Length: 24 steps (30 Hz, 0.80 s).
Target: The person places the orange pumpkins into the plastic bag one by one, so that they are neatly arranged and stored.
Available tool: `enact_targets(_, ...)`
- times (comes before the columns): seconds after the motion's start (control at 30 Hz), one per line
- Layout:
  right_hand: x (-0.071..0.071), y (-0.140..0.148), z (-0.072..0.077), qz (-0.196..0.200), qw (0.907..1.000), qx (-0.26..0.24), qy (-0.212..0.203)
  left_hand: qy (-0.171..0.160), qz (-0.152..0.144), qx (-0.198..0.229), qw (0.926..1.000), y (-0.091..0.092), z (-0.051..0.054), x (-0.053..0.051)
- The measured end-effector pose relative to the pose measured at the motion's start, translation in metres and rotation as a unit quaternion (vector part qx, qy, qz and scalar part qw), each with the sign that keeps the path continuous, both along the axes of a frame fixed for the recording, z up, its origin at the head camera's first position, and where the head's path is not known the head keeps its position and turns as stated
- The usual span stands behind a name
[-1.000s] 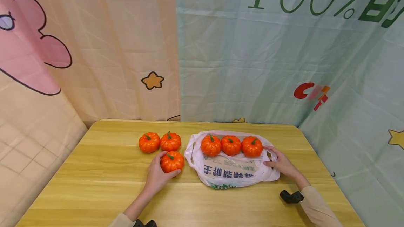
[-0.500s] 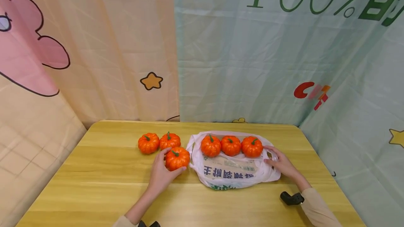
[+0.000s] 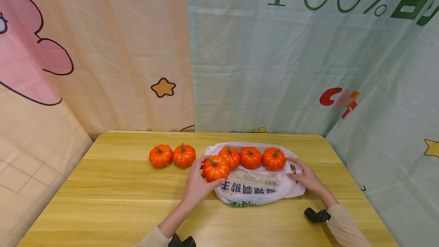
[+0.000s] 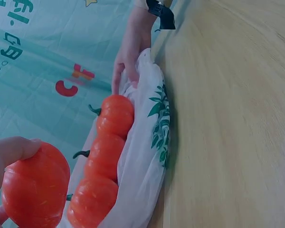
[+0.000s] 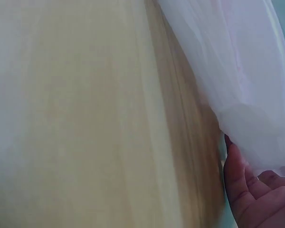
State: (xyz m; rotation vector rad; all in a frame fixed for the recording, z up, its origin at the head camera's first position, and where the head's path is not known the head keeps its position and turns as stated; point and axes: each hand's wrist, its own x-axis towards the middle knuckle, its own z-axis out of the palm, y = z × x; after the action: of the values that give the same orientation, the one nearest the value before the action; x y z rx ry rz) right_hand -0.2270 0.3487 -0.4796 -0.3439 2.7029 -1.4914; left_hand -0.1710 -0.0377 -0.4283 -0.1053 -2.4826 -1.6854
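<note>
Head view: left hand point(image 3: 199, 186) has an orange pumpkin point(image 3: 215, 170), thumb and fingers curled partway round it, spread to about its width. Held pumpkin sits at the left edge of the white plastic bag point(image 3: 289, 190), overlapping the leftmost of the three bagged pumpkins point(image 3: 250, 158) (can't tell if they touch). Those three stand in a row along the bag's rear side, green stems showing, printed lettering in front of them. Right hand point(image 3: 308, 178) is at the bag's right end, fingers bent on the plastic, gripping its edge; right wrist view shows fingers against the film, tips partly hidden. Two loose pumpkins point(image 3: 161, 156) rest side by side on the wooden table point(image 3: 103, 201), left of the bag. Printed curtain point(image 3: 257, 68) hangs behind.
</note>
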Motion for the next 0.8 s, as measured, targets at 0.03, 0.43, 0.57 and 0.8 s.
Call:
enact_targets(0.03, 0.000, 0.000, 0.000, -0.003, 1.0000, 0.003, 0.002, 0.000, -0.007, 0.006, 1.0000, 0.004, 0.000, -0.001)
enact_targets(0.43, 0.001, 0.003, -0.006, -0.016, 0.9997, 0.000, 0.021, 0.012, -0.055, 0.018, 0.9982, 0.056, -0.007, -0.013)
enact_targets(0.57, 0.001, 0.004, -0.009, -0.012, 0.9995, -0.006, 0.027, 0.012, -0.065, 0.014, 0.9977, 0.070, -0.011, -0.014)
enact_targets(0.8, 0.002, 0.005, -0.007, -0.008, 0.9996, -0.008, 0.025, -0.003, -0.069, 0.004, 0.9976, 0.093, -0.014, -0.016)
